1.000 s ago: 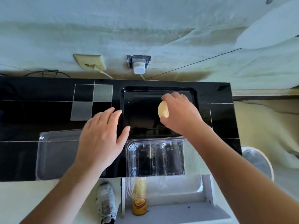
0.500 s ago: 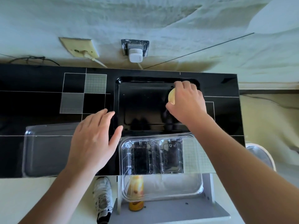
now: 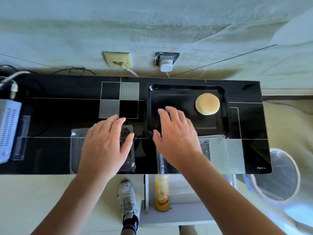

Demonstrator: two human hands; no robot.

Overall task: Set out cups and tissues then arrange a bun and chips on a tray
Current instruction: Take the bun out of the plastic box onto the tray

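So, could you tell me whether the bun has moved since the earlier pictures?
Yes. The bun left the right hand and now lies in the tray's far right corner.

You find no readable text here: the yellow can shows only a pictured burger, and the counter corner mark is too blurred.

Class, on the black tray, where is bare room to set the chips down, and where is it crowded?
Free: the tray floor left of the bun, up to the far and left rims. Crowded: the far right corner, and the near edge under the right hand.
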